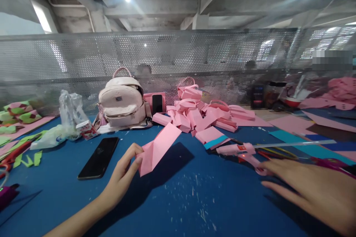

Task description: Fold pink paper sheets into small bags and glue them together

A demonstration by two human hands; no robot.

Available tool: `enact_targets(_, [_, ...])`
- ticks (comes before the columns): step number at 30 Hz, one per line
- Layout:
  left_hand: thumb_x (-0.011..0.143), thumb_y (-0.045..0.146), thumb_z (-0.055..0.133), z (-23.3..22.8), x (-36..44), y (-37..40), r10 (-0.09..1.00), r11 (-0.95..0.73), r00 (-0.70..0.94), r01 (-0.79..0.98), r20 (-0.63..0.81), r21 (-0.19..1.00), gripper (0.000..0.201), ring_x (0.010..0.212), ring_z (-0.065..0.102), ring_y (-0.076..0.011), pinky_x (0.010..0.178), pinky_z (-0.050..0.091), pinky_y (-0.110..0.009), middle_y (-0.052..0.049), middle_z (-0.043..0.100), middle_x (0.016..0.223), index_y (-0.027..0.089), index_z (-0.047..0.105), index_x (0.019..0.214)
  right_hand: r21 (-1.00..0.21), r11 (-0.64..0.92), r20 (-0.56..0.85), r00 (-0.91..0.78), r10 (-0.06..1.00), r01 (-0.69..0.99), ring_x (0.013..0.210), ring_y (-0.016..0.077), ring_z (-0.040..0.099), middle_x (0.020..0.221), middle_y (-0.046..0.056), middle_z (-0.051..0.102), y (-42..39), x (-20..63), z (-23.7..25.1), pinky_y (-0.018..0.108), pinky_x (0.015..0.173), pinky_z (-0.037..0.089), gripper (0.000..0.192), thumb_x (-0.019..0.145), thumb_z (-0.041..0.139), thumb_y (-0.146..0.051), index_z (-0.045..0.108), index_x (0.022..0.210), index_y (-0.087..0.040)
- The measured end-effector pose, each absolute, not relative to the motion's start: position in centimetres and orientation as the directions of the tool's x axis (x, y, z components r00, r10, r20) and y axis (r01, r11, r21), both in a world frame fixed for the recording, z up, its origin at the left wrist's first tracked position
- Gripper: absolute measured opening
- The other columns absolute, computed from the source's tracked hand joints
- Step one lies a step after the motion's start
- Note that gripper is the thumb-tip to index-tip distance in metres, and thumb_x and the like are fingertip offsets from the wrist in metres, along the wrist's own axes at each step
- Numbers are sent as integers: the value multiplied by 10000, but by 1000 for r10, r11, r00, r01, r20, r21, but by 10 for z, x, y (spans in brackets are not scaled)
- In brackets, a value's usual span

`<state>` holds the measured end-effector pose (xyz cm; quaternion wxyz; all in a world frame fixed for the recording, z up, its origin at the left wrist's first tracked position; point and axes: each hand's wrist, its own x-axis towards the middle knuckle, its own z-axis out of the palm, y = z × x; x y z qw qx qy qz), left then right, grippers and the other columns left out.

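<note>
Between the thumb and fingers of my left hand (122,174) is a folded piece of pink paper (160,147), held up above the blue tabletop with its creased flaps standing open. My right hand (311,187), slightly blurred, reaches in from the right with its fingers stretched out and the thumb apart. Its fingertips are at the handle of a pink glue gun (241,151); whether they touch it I cannot tell. A clear glue stick (294,143) sticks out of the gun's back. Just beyond the gun's nozzle lies a pink paper piece with a blue band (213,138).
A heap of folded pink paper pieces (194,114) lies at the back. A black phone (98,158) rests left of my left hand. Behind it stand a white backpack (122,101) and a plastic bag (71,112). Red-handled scissors (13,155) lie far left, and coloured sheets (294,146) lie right.
</note>
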<state>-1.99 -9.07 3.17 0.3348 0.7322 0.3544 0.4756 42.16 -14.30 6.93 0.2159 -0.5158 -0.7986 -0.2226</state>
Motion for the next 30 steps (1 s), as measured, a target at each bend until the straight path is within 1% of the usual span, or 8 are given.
enact_targets(2, [1027, 355, 384, 34, -18, -91, 838, -522, 305, 201, 453, 829, 280, 787, 433, -174, 759, 366, -284, -2, 443, 844, 210, 475, 807, 257, 593, 508, -629, 589, 763, 863, 287, 725, 1057, 27, 762, -153, 382, 83, 427, 713, 562, 322, 921, 527, -537, 696, 1117, -345])
enact_targets(4, [1029, 355, 380, 36, -15, -92, 835, -522, 315, 196, 450, 830, 287, 785, 430, -172, 758, 365, -282, 1, 437, 834, 208, 471, 800, 265, 683, 466, -710, 527, 681, 965, 256, 695, 1129, 32, 732, -150, 337, 97, 403, 794, 552, 302, 961, 524, -422, 646, 1202, -285])
enact_targets(6, [1030, 352, 379, 38, -13, -93, 835, -517, 330, 190, 441, 835, 291, 777, 430, -167, 750, 365, -278, 4, 437, 824, 206, 472, 797, 252, 736, 523, -728, 443, 629, 1034, 244, 653, 1137, 59, 713, -137, 298, 102, 401, 866, 514, 274, 1002, 463, -308, 631, 1205, -231])
enact_targets(8, [1029, 351, 386, 40, -11, -94, 835, -511, 339, 186, 433, 840, 290, 773, 434, -163, 744, 367, -273, 6, 444, 821, 203, 478, 798, 234, 772, 565, -729, 387, 590, 1074, 238, 612, 1136, 62, 701, -117, 271, 99, 403, 913, 471, 233, 996, 486, -235, 634, 1175, -216])
enact_targets(11, [1024, 371, 395, 42, -12, -93, 838, -503, 343, 182, 424, 845, 296, 772, 439, -163, 741, 371, -273, 6, 453, 818, 202, 481, 797, 219, 810, 615, -722, 317, 543, 1105, 224, 569, 1132, 56, 692, -87, 246, 85, 385, 939, 429, 166, 968, 573, -241, 645, 1113, -207])
enact_targets(14, [1017, 402, 403, 44, -14, -90, 845, -489, 342, 183, 411, 853, 319, 744, 424, -160, 710, 366, -269, 11, 444, 794, 201, 475, 780, 242, 831, 668, -708, 232, 501, 1095, 190, 561, 1109, 28, 702, -66, 231, 77, 361, 954, 396, 109, 984, 559, -230, 661, 1019, -217])
enact_targets(23, [1000, 446, 424, 48, -16, -90, 865, -463, 318, 206, 389, 862, 357, 688, 402, -148, 660, 346, -262, 25, 417, 739, 200, 461, 743, 131, 893, 712, -668, 218, 431, 1030, 168, 572, 1008, -16, 731, -55, 216, 82, 356, 943, 355, 132, 980, 585, -250, 680, 890, -233])
enact_targets(30, [1004, 460, 400, 56, -18, -94, 875, -438, 357, 294, 327, 850, 357, 722, 425, -163, 644, 334, -261, 13, 459, 755, 205, 483, 767, 163, 891, 640, -733, 231, 423, 1007, 152, 573, 971, -40, 742, -60, 209, 94, 371, 1026, 280, 121, 983, 582, -233, 675, 907, -242])
